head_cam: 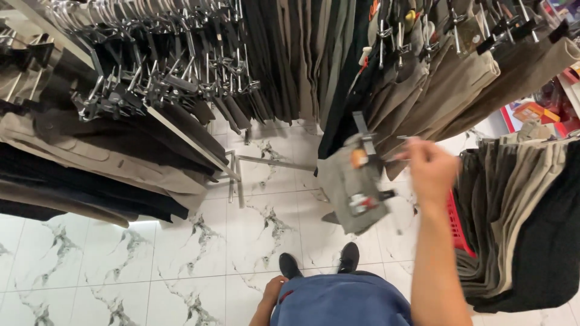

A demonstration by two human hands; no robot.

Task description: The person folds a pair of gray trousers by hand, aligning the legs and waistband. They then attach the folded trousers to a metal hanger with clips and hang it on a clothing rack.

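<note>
My right hand (430, 169) is raised in front of me, fingers closed on a clip hanger whose metal hook juts out to its left. Grey-green trousers (353, 184) with tags hang from that hanger, swinging just left of the hand above the floor. The hand is blurred. My left hand (273, 291) hangs low beside my blue shirt, loosely curled and holding nothing that I can see. My black shoes (318, 261) stand on the white marble-look tiles.
A rack of dark and beige trousers on clip hangers (151, 78) fills the left. More trousers hang ahead (290, 54) and upper right (459, 72). Folded trousers (519, 217) are piled at right beside a red basket (457, 226). A metal rack foot (266, 162) lies on the floor.
</note>
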